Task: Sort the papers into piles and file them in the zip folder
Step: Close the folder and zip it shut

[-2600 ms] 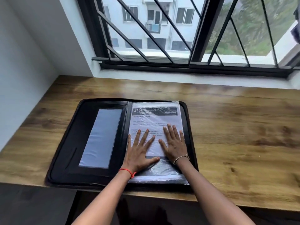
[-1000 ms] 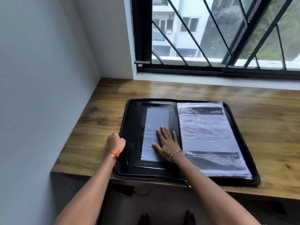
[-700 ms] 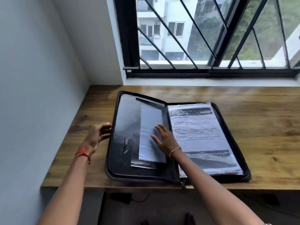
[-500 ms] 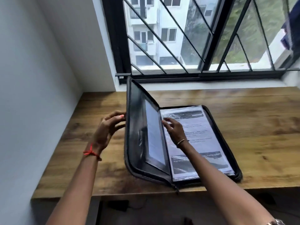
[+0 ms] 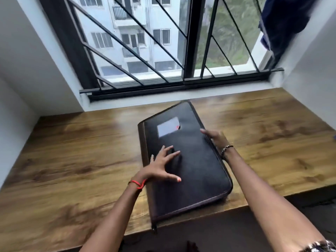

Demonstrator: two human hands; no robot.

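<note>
The black zip folder (image 5: 192, 168) lies folded shut on the wooden desk (image 5: 72, 160), its front cover up with a small clear card window near the top. The papers are hidden inside. My left hand (image 5: 161, 166), a red thread on its wrist, rests flat on the cover with fingers spread. My right hand (image 5: 213, 138), wearing a bracelet, touches the folder's right edge; its fingers are blurred and partly over the rim. The zip pull (image 5: 154, 229) hangs at the near left corner over the desk's front edge.
A barred window (image 5: 163, 51) runs along the back of the desk. White walls close in on the left and right. A dark blue cloth (image 5: 283, 20) hangs at the upper right. The desk's front edge (image 5: 272, 197) is close to the folder's near end.
The left cover swung up from the desk and over onto the papers, so the folder is now folded shut. My left hand moved onto the cover; my right hand went to the right edge.
</note>
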